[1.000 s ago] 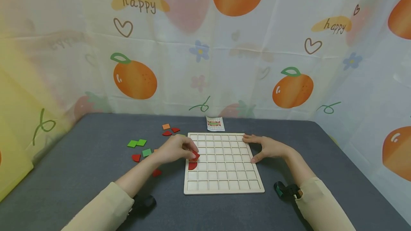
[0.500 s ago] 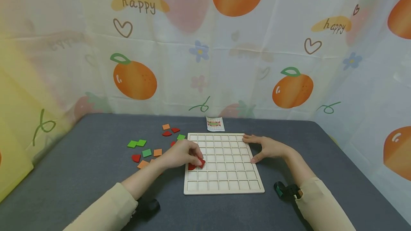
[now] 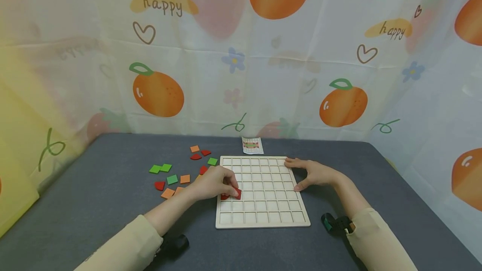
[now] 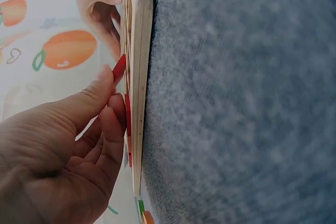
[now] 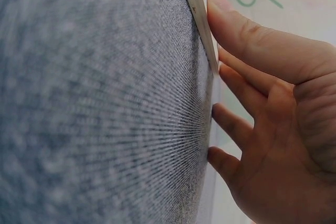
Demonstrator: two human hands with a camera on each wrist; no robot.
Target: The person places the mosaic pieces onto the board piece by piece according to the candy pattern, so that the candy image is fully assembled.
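My left hand (image 3: 217,183) pinches a red tile (image 4: 120,68) between thumb and fingers, tilted over the left part of a pale wooden grid board (image 3: 265,208). Another red tile (image 4: 128,114) lies on the board at its left edge, partly hidden by the hand in the head view. On the board's right edge rests my right hand (image 3: 318,173), fingers spread. In the right wrist view the thumb (image 5: 247,30) touches the board's edge, and some other fingertips reach the grey tabletop beyond it.
Left of the board lie several loose tiles: green ones such as a green tile (image 3: 172,179), an orange tile (image 3: 185,178) and a red tile (image 3: 160,185). A small printed card (image 3: 252,145) lies behind the board. A patterned curtain (image 3: 241,74) hangs behind the table.
My left hand has moved slightly right and toward me, carrying the red tile from the leftmost column to the second. My right hand has stayed in place.
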